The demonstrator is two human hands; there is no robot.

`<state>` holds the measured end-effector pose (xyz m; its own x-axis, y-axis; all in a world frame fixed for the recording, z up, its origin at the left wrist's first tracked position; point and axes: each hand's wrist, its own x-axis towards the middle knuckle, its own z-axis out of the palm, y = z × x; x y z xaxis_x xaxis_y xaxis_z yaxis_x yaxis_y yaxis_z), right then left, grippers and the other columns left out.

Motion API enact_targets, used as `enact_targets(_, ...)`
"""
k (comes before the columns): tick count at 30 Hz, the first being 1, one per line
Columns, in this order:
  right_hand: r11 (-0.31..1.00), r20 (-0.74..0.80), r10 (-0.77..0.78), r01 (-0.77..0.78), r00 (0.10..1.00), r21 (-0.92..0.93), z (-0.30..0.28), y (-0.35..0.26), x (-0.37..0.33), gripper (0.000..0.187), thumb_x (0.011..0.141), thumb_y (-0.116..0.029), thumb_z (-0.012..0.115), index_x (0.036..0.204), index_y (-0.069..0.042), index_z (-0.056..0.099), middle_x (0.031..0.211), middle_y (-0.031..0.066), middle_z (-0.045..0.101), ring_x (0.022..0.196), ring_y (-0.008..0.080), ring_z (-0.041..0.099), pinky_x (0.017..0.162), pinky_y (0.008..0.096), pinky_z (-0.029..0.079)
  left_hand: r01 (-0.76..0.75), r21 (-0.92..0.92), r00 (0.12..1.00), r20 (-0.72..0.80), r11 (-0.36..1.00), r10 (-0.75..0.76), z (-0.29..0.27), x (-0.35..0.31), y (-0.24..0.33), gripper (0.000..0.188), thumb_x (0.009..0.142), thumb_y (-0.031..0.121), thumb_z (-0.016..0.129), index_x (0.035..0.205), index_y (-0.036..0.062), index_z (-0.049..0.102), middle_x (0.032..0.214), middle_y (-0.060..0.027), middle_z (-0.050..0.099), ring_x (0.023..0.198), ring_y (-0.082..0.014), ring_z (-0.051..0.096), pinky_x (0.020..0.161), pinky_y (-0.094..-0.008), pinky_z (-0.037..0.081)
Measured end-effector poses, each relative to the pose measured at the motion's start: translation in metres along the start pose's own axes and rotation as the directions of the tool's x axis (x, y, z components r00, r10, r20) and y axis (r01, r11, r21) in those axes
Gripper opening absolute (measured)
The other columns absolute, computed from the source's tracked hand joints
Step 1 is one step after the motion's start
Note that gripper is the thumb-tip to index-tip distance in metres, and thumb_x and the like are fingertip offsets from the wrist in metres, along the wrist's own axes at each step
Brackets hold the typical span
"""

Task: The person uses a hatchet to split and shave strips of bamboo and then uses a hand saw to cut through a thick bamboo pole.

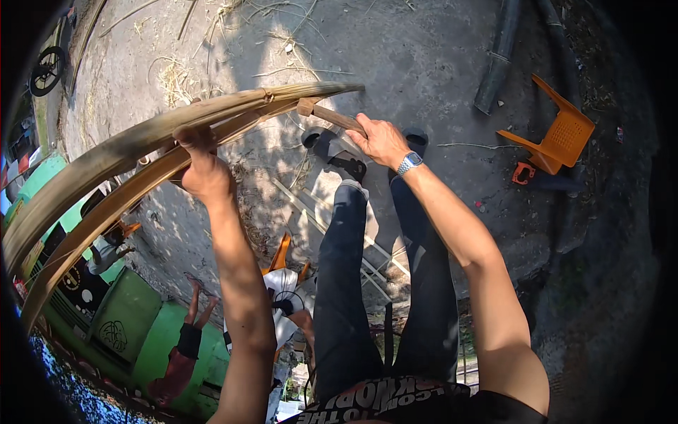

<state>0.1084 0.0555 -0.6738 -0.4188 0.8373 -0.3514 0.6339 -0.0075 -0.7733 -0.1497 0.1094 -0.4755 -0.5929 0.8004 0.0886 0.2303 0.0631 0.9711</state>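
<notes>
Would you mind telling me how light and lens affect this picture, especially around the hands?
Head view: sunlight dapples the ground at left and centre, while the orange plastic chair is in shade; head view: fisheye distortion likely exaggerates the curve of the split bamboo, and corners go black; head view: the left hand and the right hand with its wooden mallet look fairly sharp.

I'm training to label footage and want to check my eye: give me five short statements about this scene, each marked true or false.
1. The right hand holds a hammer. True.
2. The left hand is empty. False: it holds a split pole.
3. The watch is on the left wrist. False: it is on the right wrist.
4. An orange chair is on the right side of the picture. True.
5. The person's trousers are white. False: they are dark.
</notes>
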Motion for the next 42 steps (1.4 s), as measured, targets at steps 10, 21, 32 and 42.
enact_targets(10, 0.96, 0.082, 0.279, -0.281, 0.957, 0.002, 0.024, 0.024, 0.019, 0.05, 0.101, -0.059, 0.048, 0.112, -0.01, 0.055, 0.084, 0.0226, 0.071, 0.085, 0.0464, 0.068, 0.072, 0.0564, 0.053, -0.002, -0.027, 0.984, 0.179, 1.0, 0.007, 0.013, 0.023, -0.006, 0.039, 0.093, 0.029, 0.079, 0.115, 0.0005, 0.064, 0.091, -0.001, 0.064, 0.079, -0.0096, 0.055, 0.073, -0.0289, 0.046)
enact_targets(21, 0.92, 0.093, 0.386, -0.39, 0.918, 0.032, 0.002, 0.001, 0.008, 0.05, 0.103, -0.054, 0.049, 0.105, -0.004, 0.054, 0.078, 0.0247, 0.069, 0.08, 0.0461, 0.069, 0.068, 0.0569, 0.053, -0.307, -0.126, 0.915, 0.233, 0.943, 0.329, 0.04, 0.014, -0.014, 0.051, 0.099, 0.022, 0.07, 0.134, -0.0093, 0.053, 0.137, -0.0345, 0.056, 0.118, -0.0308, 0.064, 0.104, -0.0359, 0.053)
enact_targets(32, 0.868, 0.057, 0.494, -0.496, 0.868, 0.026, 0.034, 0.044, 0.002, 0.05, 0.103, -0.054, 0.049, 0.106, -0.004, 0.057, 0.083, 0.0254, 0.071, 0.083, 0.0475, 0.069, 0.072, 0.0575, 0.054, -0.064, 0.208, 0.992, 0.12, 0.976, 0.039, 0.036, -0.011, -0.01, 0.08, 0.103, 0.059, 0.048, 0.139, -0.0115, 0.052, 0.143, -0.0283, 0.056, 0.128, -0.0315, 0.056, 0.105, -0.0404, 0.047)
enact_targets(42, 0.932, 0.165, 0.354, -0.361, 0.92, 0.013, 0.036, 0.057, 0.023, 0.053, 0.102, -0.057, 0.049, 0.105, -0.005, 0.06, 0.078, 0.0213, 0.071, 0.078, 0.0443, 0.07, 0.069, 0.056, 0.055, -0.231, 0.301, 0.961, 0.217, 0.925, 0.17, -0.058, 0.038, -0.02, 0.081, 0.099, 0.065, 0.051, 0.147, -0.001, 0.046, 0.144, -0.029, 0.051, 0.123, -0.0375, 0.059, 0.111, -0.0529, 0.044)
